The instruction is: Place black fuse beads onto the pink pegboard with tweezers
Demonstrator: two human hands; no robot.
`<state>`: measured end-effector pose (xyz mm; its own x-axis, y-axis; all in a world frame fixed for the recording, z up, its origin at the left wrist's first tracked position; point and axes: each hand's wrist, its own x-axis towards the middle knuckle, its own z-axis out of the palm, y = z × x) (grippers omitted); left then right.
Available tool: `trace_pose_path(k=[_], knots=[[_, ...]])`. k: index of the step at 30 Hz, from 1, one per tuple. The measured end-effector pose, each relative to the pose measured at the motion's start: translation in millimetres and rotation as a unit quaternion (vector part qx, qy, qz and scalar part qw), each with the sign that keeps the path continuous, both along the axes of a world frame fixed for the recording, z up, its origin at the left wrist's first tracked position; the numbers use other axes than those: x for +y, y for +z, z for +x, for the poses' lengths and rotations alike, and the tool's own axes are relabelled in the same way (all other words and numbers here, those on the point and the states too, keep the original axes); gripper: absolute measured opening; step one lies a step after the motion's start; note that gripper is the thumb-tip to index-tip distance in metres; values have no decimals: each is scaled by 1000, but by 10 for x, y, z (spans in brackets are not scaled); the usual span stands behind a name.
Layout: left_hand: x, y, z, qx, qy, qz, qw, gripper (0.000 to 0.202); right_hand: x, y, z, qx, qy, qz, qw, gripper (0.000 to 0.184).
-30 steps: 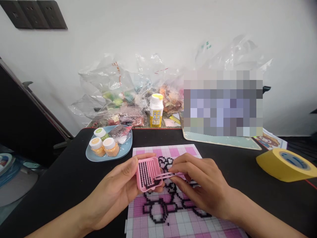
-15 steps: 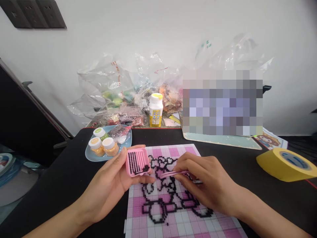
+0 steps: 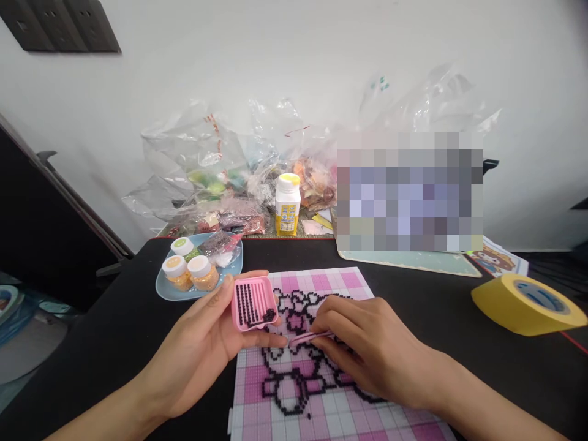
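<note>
My left hand [image 3: 206, 340] is closed round a small pink tray [image 3: 254, 303] with rows of black beads in it, held just above the left edge of the pegboard. My right hand [image 3: 367, 349] pinches pink tweezers [image 3: 309, 336]; their tip points left and down onto the pink-and-white pegboard [image 3: 321, 392], which carries a black bead outline. The tweezers' tip lies just below and right of the tray.
A blue plate [image 3: 166, 288] with small bead jars and a bag stands at the back left. A white bottle with a yellow cap [image 3: 287, 204] and plastic bags [image 3: 215, 177] line the wall. A yellow tape roll [image 3: 528, 304] lies at the right on the black table.
The tweezers left the pink tray and came down onto the pegboard. My left hand carried the tray to the left and a little away from me.
</note>
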<state>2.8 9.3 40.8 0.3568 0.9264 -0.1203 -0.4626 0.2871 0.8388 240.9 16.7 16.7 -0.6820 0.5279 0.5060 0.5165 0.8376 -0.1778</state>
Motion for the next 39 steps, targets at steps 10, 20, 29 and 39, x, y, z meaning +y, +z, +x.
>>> trace_pose_path(k=[10,20,29,39], knots=[[-6,17,-6,-7,-1,-1,1000,40,-6,-1,-7,-1,-1,-3,1000,23],[-9,38,11,0,9,-9,1000,40,-8,-5,-2,6,-3,-2,1000,19],[-15,41,-12,10,21,-13,1000,39,-11,-17,6,7,-3,0,1000,18],[6,41,-2,12,21,-21,999,37,-12,-12,2,3,-5,4,1000,20]])
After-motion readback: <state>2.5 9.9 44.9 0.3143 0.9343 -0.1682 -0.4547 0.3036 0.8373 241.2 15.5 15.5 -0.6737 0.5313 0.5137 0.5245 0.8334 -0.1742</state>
